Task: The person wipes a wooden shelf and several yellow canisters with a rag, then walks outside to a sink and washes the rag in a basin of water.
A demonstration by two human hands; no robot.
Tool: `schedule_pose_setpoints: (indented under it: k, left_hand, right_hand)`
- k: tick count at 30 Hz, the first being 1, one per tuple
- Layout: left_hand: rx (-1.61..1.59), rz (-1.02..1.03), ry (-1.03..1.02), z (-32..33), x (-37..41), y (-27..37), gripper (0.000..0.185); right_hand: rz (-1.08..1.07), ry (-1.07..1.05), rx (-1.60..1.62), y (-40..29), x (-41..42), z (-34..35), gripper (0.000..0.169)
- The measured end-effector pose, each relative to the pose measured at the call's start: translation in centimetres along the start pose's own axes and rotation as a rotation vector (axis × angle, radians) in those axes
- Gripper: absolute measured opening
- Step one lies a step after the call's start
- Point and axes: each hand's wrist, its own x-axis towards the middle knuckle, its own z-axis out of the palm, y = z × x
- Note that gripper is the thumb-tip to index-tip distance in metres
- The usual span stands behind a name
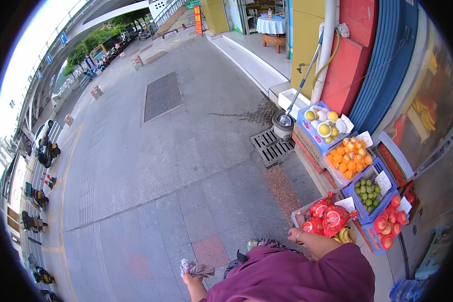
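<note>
My left hand (188, 278) grips a crumpled grey cloth (198, 268) at the lower middle, out over the paving. My right hand (295, 234), with a bracelet at the wrist, is beside the near rim of a crate (295, 217) holding red printed bags (336, 220); its fingers look curled, and whether they touch the rim cannot be told. Bananas (345, 234) lie by my right forearm. Beyond are crates of orange fruit (349, 158), green fruit (367, 194) and red apples (390, 222), and a box of yellow fruit (324, 129), some in foam nets. White price cards stand among them.
A mop (305, 75) stands in a bucket (283, 126) beside a drain grate (272, 145). Behind are a white basin (292, 102), a drainpipe (324, 56) and a blue shutter (387, 64). Grey paving stretches left to parked scooters (34, 194). A shop step (245, 60) is at the top.
</note>
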Motion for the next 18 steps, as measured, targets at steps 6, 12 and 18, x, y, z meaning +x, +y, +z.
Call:
schedule_pose_setpoints:
  k: [6,12,18]
  left_hand:
    - [0.668,0.384,-0.178,9.2,1.6,3.4,0.043]
    - [0.432,-0.013,-0.112,30.9,17.0,6.8,0.041]
    - [0.495,-0.044,-0.335,62.7,25.8,-2.4,0.035]
  right_hand:
    - [-0.052,0.234,0.576,-11.3,10.5,-15.4,0.033]
    - [0.104,0.296,0.607,-10.9,19.0,-21.5,0.032]
    - [0.277,0.234,0.362,-8.4,21.4,-23.9,0.03]
